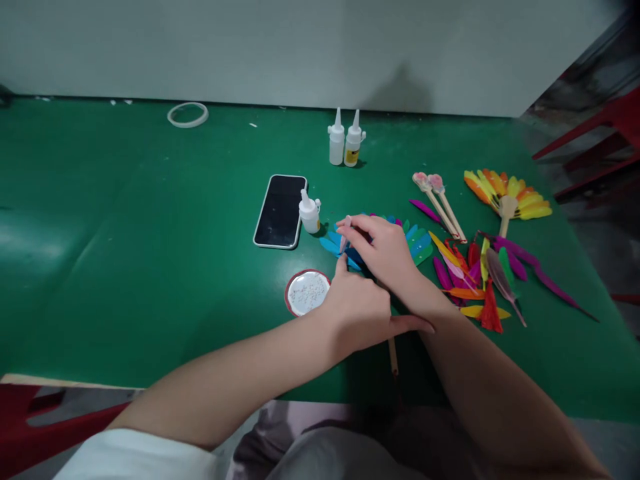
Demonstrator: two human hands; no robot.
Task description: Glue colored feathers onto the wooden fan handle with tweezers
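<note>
A feather fan [420, 244] with blue, green and purple feathers lies on the table, its middle covered by my hands. My right hand [387, 250] pinches a slim pale pink pen-like stick [345, 237], tip down at the blue feathers on the fan's left side. Just below it, my left hand [357, 303] lies palm down with the index finger stretched to those feathers and the thumb out against my right forearm. The fan's wooden handle [393, 357] shows beneath my hands. Beside my left hand sits a red-rimmed white dish [303, 293] holding many tiny pale beads or gems.
A white glue bottle [310, 215] stands by a phone [281, 212]. Two more bottles [345, 143] stand near the wall. To the right lie loose feathers [465, 280], two sticks with pink tops [440, 203] and a yellow-orange fan [507, 200]. A tape ring [187, 123] lies far left.
</note>
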